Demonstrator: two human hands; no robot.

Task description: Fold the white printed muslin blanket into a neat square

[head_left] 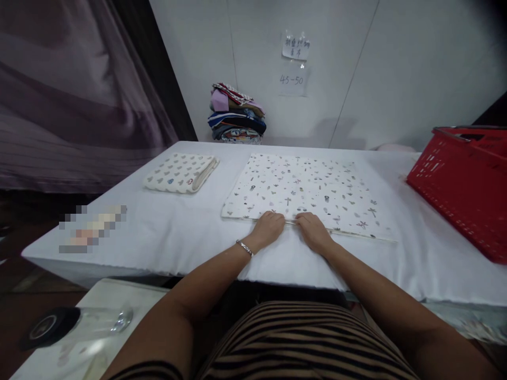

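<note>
A white cloth (pixel 304 182) printed with small palm trees and other figures lies flat on the table, folded in layers. At the middle of its near edge, my left hand (pixel 270 228) has its fingers curled over the fabric. My right hand (pixel 314 231) grips the same edge a little to the right, with a small gap between the hands. The thumbs are mostly hidden. Further left lies a folded cream cloth (pixel 178 173) with a repeated grey motif, its thick folded layers showing on the right side.
The table (pixel 190 232) wears a white cover. A red plastic basket (pixel 459 184) stands at the right. Against the back wall rises a stack of folded fabrics (pixel 237 116). A clear bottle with a black lid (pixel 55 324) lies on a lower white surface (pixel 130 293) at left.
</note>
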